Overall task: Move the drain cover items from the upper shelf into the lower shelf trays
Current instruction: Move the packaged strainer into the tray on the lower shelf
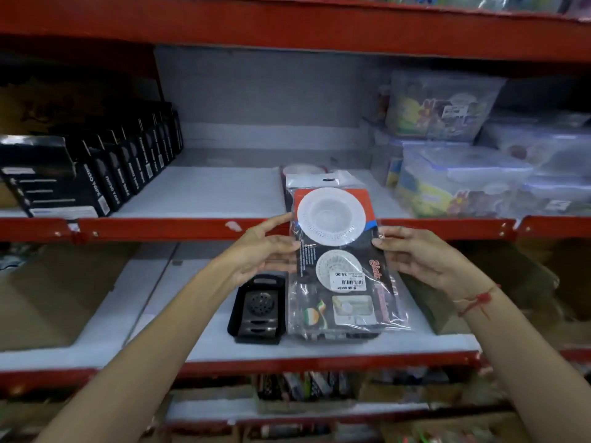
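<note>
Red shelving (179, 227) fills our view. Our hands, left (265, 247) and right (415, 254), grip the sides of a drain cover pack (339, 260), held between the shelves above a black tray (257, 310) on the lower shelf (319, 350).

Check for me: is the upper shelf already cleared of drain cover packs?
No, at least one more pack lies on the upper shelf behind the pack held by both hands.

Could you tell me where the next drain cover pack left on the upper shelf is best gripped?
Probably by its near white header flap, coming from the front: the pack lies flat and the held pack between both hands hides the rest.
</note>
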`<state>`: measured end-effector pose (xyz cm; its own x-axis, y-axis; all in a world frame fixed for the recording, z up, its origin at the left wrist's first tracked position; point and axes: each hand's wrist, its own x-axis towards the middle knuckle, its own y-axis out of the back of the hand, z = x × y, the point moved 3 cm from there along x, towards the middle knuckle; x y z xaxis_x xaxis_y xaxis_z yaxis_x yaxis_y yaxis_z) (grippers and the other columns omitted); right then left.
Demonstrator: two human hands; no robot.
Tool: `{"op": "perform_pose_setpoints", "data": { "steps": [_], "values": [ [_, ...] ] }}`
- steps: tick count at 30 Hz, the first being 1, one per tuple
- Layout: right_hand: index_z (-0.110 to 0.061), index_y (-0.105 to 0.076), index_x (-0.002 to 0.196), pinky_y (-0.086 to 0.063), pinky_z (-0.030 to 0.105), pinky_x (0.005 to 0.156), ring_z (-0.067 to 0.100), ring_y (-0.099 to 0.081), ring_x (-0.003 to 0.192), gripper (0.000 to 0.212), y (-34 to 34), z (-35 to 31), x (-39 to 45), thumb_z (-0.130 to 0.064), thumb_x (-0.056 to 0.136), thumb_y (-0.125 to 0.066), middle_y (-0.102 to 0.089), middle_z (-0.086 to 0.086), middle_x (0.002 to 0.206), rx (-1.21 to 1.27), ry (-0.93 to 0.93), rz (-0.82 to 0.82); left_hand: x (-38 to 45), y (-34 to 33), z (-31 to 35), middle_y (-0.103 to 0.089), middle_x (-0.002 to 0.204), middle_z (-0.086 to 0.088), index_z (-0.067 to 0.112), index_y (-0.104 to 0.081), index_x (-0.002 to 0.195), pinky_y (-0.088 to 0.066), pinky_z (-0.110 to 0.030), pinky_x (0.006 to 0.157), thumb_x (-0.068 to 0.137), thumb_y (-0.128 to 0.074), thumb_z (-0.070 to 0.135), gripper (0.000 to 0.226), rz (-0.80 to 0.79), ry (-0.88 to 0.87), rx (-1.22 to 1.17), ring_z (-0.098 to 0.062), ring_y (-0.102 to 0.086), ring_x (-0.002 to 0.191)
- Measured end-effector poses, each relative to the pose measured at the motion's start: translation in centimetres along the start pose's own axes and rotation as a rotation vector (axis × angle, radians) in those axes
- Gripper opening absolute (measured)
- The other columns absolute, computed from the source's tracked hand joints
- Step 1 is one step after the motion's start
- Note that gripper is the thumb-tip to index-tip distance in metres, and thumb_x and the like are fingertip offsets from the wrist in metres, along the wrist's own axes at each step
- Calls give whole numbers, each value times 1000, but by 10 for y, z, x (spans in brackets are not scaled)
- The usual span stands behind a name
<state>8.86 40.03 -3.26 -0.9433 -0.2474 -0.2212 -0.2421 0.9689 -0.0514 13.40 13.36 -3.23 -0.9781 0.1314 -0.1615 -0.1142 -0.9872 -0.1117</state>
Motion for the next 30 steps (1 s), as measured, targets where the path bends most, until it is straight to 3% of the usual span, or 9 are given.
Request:
{"op": "perform_pose_setpoints", "data": {
  "steps": [5,10,13,15,18,21,23,26,30],
  "values": [
    [-13,-60,116,-58,27,73,14,-67,73,41,11,51,-44,-3,78,-72,-69,6,99,-16,-93,-12,-31,-13,-47,-65,99,-8,32,-51,134,-60,-29,60,82,-69,-1,64,-64,59,25,-13,-71,75],
    [-15,-64,100,-57,22,54,10,-72,62,36,21,98,-63,-3,68,-76,-76,1,77,-9,-188,-20,-43,-22,-92,-67,91,-5,34,-52,132,-61,-32,63,81,-71,-1,65,-101,168,20,-16,-73,75],
    [-17,-65,89,-60,26,58,14,-73,64,26,26,125,-58,1,73,-75,-77,5,79,23,-245,-22,-40,-24,-113,-70,94,-6,38,-53,127,-61,-33,64,81,-71,-2,64,-114,230,21,-18,-74,79],
    [-16,-66,92,-61,28,63,16,-72,68,25,29,138,-48,0,75,-75,-77,7,84,15,-283,-10,-32,-24,-123,-74,91,-5,39,-54,121,-61,-32,63,82,-69,-4,59,-116,275,12,-18,-75,79],
    [-12,-67,105,-61,29,72,19,-72,79,31,31,149,-25,-1,77,-74,-75,11,96,6,-307,8,-14,-21,-134,-77,84,-3,31,-53,122,-62,-31,60,82,-68,-5,56,-59,324,0,-17,-75,74],
    [-5,-65,112,-60,24,61,17,-72,74,31,31,155,5,4,82,-67,-75,10,89,3,-322,69,11,-17,-143,-73,90,-9,10,-54,128,-62,-30,59,87,-62,-6,46,58,363,-16,-18,-73,72],
    [1,-62,115,-59,24,57,19,-70,70,30,30,157,26,9,86,-59,-72,11,84,-26,-335,118,29,-15,-149,-69,100,-12,0,-51,129,-61,-32,66,93,-53,-4,36,113,412,-38,-21,-70,82],
    [5,-57,119,-58,29,70,21,-65,78,32,28,163,57,13,88,-51,-67,13,90,-83,-356,178,55,-13,-157,-55,133,-20,-5,-42,134,-50,-39,89,99,-42,2,36,152,489,-90,-33,-58,116],
    [8,-56,118,-54,34,85,22,-63,90,29,20,169,82,11,90,-50,-65,17,106,-185,-355,221,82,-7,-166,-46,143,-22,-5,-31,144,-43,-41,101,99,-38,4,45,208,510,-85,-35,-47,130]
  ]
}}
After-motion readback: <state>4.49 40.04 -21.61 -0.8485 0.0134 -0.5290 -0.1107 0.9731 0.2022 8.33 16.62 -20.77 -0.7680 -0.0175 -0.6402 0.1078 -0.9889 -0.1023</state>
